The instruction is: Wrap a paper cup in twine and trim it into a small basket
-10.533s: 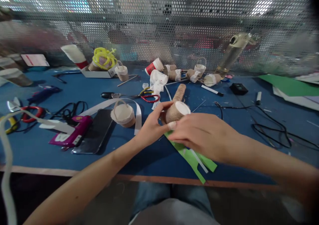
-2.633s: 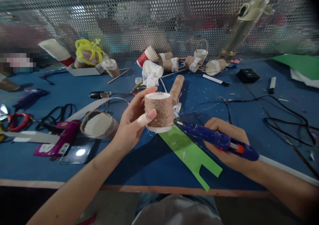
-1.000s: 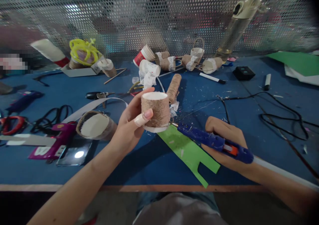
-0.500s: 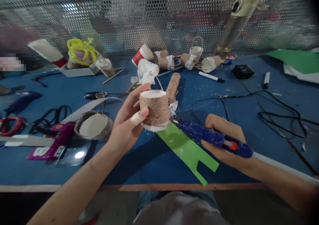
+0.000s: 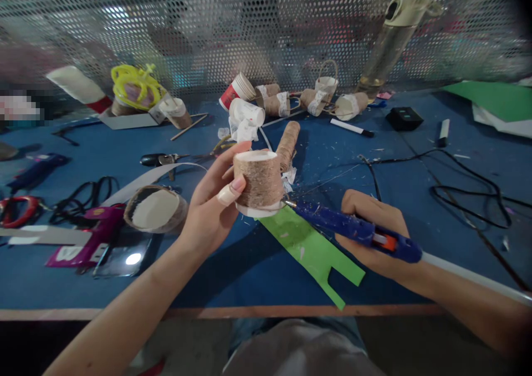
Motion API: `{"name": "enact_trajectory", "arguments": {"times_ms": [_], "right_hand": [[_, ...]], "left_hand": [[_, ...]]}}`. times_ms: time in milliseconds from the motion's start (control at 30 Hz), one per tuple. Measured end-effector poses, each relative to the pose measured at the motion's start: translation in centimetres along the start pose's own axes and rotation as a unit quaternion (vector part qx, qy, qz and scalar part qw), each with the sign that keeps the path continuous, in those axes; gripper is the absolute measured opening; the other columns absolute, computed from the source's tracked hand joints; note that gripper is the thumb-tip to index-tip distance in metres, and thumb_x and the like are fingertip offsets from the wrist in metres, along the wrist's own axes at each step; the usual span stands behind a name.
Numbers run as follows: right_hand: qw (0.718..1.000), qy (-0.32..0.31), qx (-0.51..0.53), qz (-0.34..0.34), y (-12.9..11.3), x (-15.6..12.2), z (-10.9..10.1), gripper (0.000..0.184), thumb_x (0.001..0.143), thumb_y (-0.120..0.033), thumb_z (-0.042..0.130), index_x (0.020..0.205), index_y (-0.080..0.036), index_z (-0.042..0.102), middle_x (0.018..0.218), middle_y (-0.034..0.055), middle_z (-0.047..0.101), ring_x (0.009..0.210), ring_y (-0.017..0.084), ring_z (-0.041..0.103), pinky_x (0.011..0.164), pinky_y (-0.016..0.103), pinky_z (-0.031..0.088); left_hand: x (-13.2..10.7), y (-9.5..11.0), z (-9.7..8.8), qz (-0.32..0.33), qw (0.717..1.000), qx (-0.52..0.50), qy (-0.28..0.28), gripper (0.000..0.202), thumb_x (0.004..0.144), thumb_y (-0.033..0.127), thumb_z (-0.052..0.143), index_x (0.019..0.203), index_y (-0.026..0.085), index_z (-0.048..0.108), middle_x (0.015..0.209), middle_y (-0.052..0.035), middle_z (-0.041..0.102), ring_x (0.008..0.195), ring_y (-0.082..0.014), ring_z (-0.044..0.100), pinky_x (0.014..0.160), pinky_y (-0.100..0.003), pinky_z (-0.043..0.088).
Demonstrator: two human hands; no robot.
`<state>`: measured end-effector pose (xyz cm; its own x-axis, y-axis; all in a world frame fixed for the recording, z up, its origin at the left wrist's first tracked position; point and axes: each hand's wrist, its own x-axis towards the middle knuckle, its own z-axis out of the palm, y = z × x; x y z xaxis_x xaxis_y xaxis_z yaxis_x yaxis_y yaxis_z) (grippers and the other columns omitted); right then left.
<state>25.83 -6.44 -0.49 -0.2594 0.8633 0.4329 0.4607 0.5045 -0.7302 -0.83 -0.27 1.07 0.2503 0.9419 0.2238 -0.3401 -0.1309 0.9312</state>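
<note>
My left hand [image 5: 214,204] is closed around a small paper cup [image 5: 261,183] wrapped in brown twine, held up above the table. White shows inside the cup and as a band along its lower edge. A blue glue gun [image 5: 344,220] lies in my right hand [image 5: 369,220], whose fingers wrap round its handle. Its metal tip is at the cup's lower right edge; whether it touches cannot be made out. Beneath the cup and the gun lies a green cut strip [image 5: 307,248]. Behind the cup rests a twine roll [image 5: 289,143].
A twine-rimmed cup [image 5: 155,209], a purple glue gun [image 5: 89,237] and a phone [image 5: 124,257] lie at left. Several twine-wrapped cups [image 5: 313,102] stand along the mesh panel [image 5: 266,32]. A black cable [image 5: 469,198] loops at right, below a tall bottle [image 5: 386,43].
The twine-wrapped cup has turned or tipped very slightly in my left hand. The glue gun's tip stays at its lower edge; the rest looks the same.
</note>
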Motion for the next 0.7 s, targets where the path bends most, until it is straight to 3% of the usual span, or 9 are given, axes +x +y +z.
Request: {"name": "enact_trajectory", "arguments": {"times_ms": [200,400,600,700], "right_hand": [[1.000,0.001,0.013,-0.001,0.0,-0.1,-0.1,0.027,0.080,-0.010,0.064,0.075,-0.023,0.041,0.072,-0.0044,0.042,0.060,0.011,0.040,0.055,0.028,0.031],[1.000,-0.022,0.011,-0.016,-0.2,-0.2,0.0,0.024,0.080,-0.011,0.064,0.078,-0.024,0.043,0.073,-0.0042,0.043,0.060,0.011,0.042,0.055,0.028,0.031],[1.000,0.000,-0.003,0.022,0.4,0.4,-0.4,0.029,0.078,-0.007,0.065,0.073,-0.022,0.042,0.072,-0.0046,0.045,0.061,0.011,0.042,0.057,0.028,0.033],[1.000,-0.024,0.005,-0.010,0.8,0.7,-0.9,0.023,0.081,-0.009,0.063,0.076,-0.023,0.045,0.074,-0.0032,0.049,0.063,0.011,0.047,0.059,0.027,0.036]], "left_hand": [[0.0,0.1,0.2,-0.002,1.000,-0.009,-0.005,0.038,0.094,0.030,0.067,0.132,0.029,0.065,0.134,-0.0042,0.068,0.123,-0.0248,0.065,0.099,-0.035,0.057],[0.0,-0.1,0.2,-0.008,1.000,0.012,-0.002,0.039,0.093,0.032,0.068,0.132,0.029,0.065,0.134,-0.0062,0.068,0.126,-0.0287,0.063,0.104,-0.041,0.054],[0.1,0.0,0.1,0.013,1.000,0.024,0.006,0.038,0.093,0.032,0.068,0.131,0.029,0.065,0.131,-0.0047,0.070,0.121,-0.0248,0.065,0.100,-0.035,0.055],[0.4,-0.1,-0.1,0.027,0.998,0.041,0.028,0.038,0.090,0.030,0.073,0.127,0.028,0.066,0.124,-0.0048,0.071,0.118,-0.0235,0.065,0.095,-0.033,0.056]]}}
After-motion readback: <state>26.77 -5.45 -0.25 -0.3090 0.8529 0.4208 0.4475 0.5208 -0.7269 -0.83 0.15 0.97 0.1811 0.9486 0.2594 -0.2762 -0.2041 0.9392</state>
